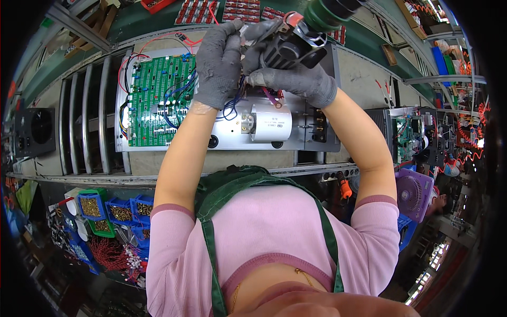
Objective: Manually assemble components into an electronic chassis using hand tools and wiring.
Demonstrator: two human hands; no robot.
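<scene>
My left hand (219,66), in a grey glove, is over the metal chassis (224,143), just right of a large green circuit board (158,100). Its fingers are bent and pressed together among wires. Opposite it, my gloved right hand (303,82) has its fingers and thumb curled inward; what either hand pinches is hidden. A black slotted device (288,50) covers part of my right hand, below a green and black cylinder (330,13). Dark blue wires (229,108) run below my left hand. A white cylindrical capacitor (272,122) lies nearer me on the chassis.
Metal rollers (87,116) flank the chassis at left. Red component trays (240,11) lie beyond it. At lower left stand blue and green bins (100,208) of small hardware beside red wires (108,252). A purple fan (414,194) and another unit with boards (406,137) are at right.
</scene>
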